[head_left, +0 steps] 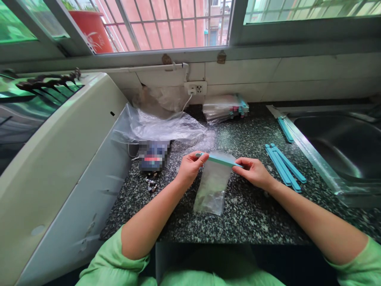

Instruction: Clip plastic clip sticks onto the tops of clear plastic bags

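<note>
Between both hands, clear bag, contents unclear

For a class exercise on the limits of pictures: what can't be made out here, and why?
All in the head view:
- Left hand: some fingertips, behind the hand itself and the blue clip.
- Dark blue object: details, pixelated.
- Sink: right side, cut off by the picture's edge.
- Stacked bags: their number, hidden by overlap.

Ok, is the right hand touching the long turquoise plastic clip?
Touching. The head view shows the right hand pinching one end of the turquoise plastic clip between thumb and fingers.
</note>
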Motion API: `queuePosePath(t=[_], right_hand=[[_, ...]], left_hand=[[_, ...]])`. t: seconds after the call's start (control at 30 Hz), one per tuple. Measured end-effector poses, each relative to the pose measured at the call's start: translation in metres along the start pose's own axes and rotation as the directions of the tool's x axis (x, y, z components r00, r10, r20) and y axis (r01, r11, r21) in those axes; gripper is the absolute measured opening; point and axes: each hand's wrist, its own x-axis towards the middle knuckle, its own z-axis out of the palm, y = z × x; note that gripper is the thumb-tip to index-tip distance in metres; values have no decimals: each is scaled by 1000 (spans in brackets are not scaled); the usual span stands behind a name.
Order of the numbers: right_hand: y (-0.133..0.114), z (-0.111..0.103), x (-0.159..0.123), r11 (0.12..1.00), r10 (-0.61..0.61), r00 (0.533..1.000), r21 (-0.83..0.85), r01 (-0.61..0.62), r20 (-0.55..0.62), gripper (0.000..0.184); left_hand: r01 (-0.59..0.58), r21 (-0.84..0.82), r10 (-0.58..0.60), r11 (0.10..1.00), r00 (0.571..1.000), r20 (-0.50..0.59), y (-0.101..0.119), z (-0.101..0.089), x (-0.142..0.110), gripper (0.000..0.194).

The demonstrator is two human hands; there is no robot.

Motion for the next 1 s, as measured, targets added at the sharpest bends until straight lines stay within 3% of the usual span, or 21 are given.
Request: queuePosePath(t=[0.13, 0.23, 0.33, 0.4, 0.67, 0.87, 1.0], right_hand=[[-2, 0, -1, 1000, -20, 999, -21, 19, -41, 29], [-2, -1, -1, 999, -45, 993, -15, 44, -108, 28], [1, -3, 0, 998, -63, 979, -23, 60, -194, 27], [3, -4, 0, 996, -83, 962, -39, 75, -261, 26], [14, -2, 3, 994, -110, 926, -61, 94, -362, 27], [30, -9, 13, 970, -222, 821, -202, 133, -526, 30], [35, -15, 24, 983, -170, 832, -146, 108, -528, 35]], left_hand=[[24, -5, -24, 1000, 1000, 9, -2, 0, 0, 34], [100, 30, -103, 994, 987, 125, -3, -1, 0, 35], [191, 148, -228, 970, 927, 298, -4, 0, -3, 33], [227, 199, -284, 953, 899, 334, -5, 1, -4, 28], [282, 179, -319, 943, 916, 241, -8, 1, -2, 18], [256, 162, -285, 953, 938, 198, -10, 0, 0, 20], [216, 111, -228, 970, 967, 111, -10, 3, 8, 21]])
